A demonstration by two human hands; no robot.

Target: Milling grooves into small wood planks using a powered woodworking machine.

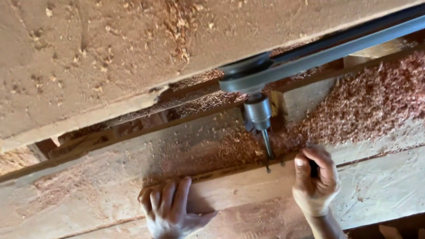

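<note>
— Wooden plank (241, 185), where's it sitting?
— Flat on the workbench (402, 188), its far edge under the drill bit (268, 149).
— Hands?
— Left hand (169, 211) spread, palm pressing the plank down. Right hand (314, 180) curled, gripping the plank's far edge beside the bit.

Person's body, head view. Two bare forearms enter the frame from 6 o'clock, no sleeves, gloves, rings or wristbands visible. Left hand (172, 212): at 7 o'clock of centre, dusted with fine sawdust. Right hand (314, 180): at 5 o'clock, likewise dusty. Strip of grey-green cloth at the bottom edge, between the forearms.
</note>
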